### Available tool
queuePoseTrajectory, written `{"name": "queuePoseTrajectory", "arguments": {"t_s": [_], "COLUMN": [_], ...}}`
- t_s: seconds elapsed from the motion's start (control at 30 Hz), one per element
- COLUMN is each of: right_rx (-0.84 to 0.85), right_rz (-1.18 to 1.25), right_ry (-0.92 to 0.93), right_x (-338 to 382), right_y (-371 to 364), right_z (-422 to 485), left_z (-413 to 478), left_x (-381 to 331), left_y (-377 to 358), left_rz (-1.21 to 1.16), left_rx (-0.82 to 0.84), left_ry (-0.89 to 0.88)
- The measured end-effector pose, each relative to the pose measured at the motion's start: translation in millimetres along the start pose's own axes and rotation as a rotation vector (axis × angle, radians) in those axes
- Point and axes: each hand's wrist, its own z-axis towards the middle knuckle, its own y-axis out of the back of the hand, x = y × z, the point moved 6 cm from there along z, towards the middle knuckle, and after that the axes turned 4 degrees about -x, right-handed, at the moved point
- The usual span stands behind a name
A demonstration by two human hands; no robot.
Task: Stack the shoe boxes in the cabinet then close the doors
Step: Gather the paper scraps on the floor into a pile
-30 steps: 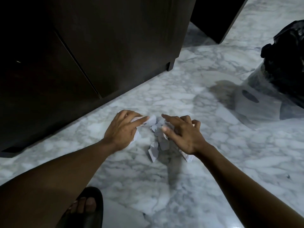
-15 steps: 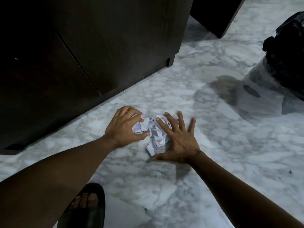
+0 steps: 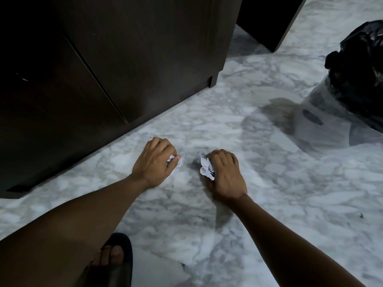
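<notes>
The dark wooden cabinet [image 3: 128, 59] fills the upper left, and both of its doors look closed. No shoe boxes are in view. On the marble floor in front of it, my left hand [image 3: 154, 162] grips a wad of crumpled white paper [image 3: 176, 161]. My right hand [image 3: 224, 172] grips a second wad of crumpled white paper [image 3: 205, 167] a short way to the right. A small dark bit [image 3: 196, 160] lies on the floor between my hands.
A black plastic bag [image 3: 360, 65] sits inside a clear plastic bag [image 3: 323, 127] at the right. Another dark furniture piece [image 3: 269, 19] stands at the top. My sandalled foot [image 3: 112, 259] is at the bottom. Open marble floor [image 3: 290, 204] spreads right of my hands.
The loose paper scraps that lay between my hands are now gathered into two wads, one in each fist. My right hand went from flat and spread to curled, and my hands drew apart.
</notes>
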Motion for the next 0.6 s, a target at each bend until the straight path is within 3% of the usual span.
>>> {"name": "queuePoseTrajectory", "arguments": {"t_s": [0.27, 0.6], "right_rx": [0.022, 0.087], "right_rz": [-0.044, 0.091], "right_ry": [-0.037, -0.034], "right_x": [-3, 5], "right_y": [-3, 7], "right_z": [-3, -3], "left_z": [-2, 1], "left_x": [2, 1], "left_y": [-3, -1], "left_rz": [0.005, 0.026], "left_rx": [0.003, 0.027], "left_ry": [0.010, 0.012]}}
